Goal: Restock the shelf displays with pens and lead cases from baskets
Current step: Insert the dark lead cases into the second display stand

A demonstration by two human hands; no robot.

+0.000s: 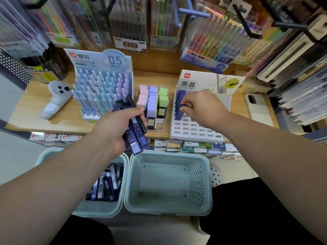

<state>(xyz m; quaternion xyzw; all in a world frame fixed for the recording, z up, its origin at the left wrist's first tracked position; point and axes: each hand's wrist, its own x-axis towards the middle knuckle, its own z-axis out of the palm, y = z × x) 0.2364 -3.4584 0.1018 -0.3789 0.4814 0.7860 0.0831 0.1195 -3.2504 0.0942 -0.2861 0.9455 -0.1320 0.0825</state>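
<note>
Now, the right hand (200,106) is curled, thumb and fingertips pinching one dark blue lead case (183,105) right over the left-hand column of the white lead-case display (200,129), where a row of blue cases stands in its slots. The unfilled slots lie just toward the person and to the right of that hand, so the next placement looks like a short pull nearer, I'd say. Off to the left, the left hand (115,128) grips a bundle of lead cases (136,138), long axes pointing away toward the shelf, near the display and nearer the right hand than the left basket (99,210) below, which holds more.
</note>
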